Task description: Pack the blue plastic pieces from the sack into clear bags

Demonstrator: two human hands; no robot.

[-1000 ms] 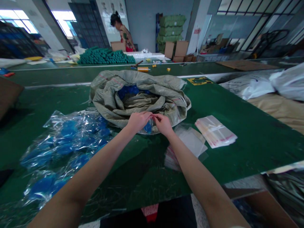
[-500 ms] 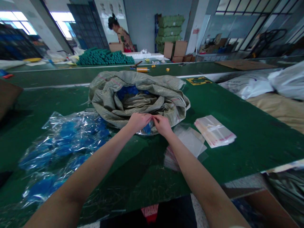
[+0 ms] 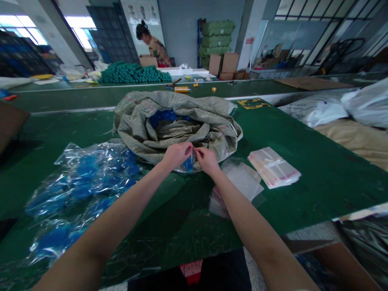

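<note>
Between my hands hangs a clear plastic bag (image 3: pixel 188 165) with a blue item inside, right at the front of the large grey-green woven sack (image 3: pixel 136 137). My left hand (image 3: pixel 178 154) pinches the upper edge of that bag from the left. From the right, my right hand (image 3: pixel 207 159) pinches the same edge, its fingertips close to the left ones. Blue pieces (image 3: pixel 163 117) show inside the sack's rumpled opening. Several filled clear bags with blue contents (image 3: pixel 86 173) lie in a heap to the left. Loose flat clear bags (image 3: pixel 242 182) lie by my right forearm.
A banded stack of clear bags (image 3: pixel 274 167) sits on the green table (image 3: pixel 318 182) to the right. Beyond are a pile of green rolls (image 3: pixel 130 73), an orange tube (image 3: pixel 181 89) and a person (image 3: pixel 156 48). White sacks (image 3: pixel 366 101) stand at the right.
My left hand's fingertips have drawn slightly left and up, opening a small gap from the right fingertips. The right hand stays almost in place.
</note>
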